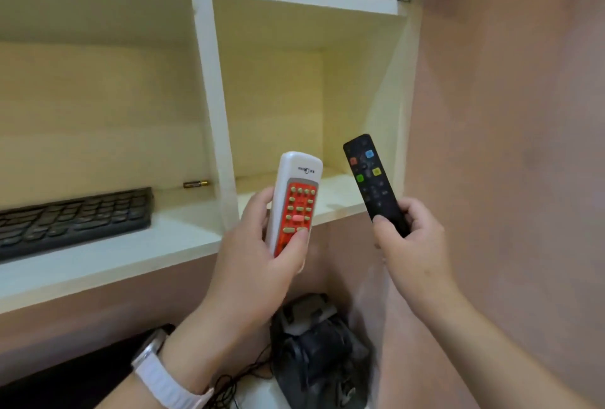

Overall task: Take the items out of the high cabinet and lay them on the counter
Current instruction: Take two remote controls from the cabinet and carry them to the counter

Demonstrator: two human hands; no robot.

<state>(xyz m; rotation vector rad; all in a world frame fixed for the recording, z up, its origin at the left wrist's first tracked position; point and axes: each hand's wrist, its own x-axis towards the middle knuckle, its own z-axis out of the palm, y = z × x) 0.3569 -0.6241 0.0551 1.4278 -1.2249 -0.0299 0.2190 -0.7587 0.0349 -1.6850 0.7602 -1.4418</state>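
A person holds 2 remote controls in front of a cream, white-edged open cabinet (209, 81). The left hand (258, 264), fingers curled and thumb on the lower keys, grips a white plastic remote with a red keypad of pale buttons (296, 199), upright and tilted slightly right. The right hand (409, 238) pinches the bottom end of a slim black remote with red, blue, green and yellow buttons (370, 176), its top leaning left. Both remotes are in the air before the right compartment. In the left compartment lies a flat black keyboard (75, 218), with 1 small gold-tipped battery (195, 184) behind it. A white wristwatch (163, 379) circles the left wrist.
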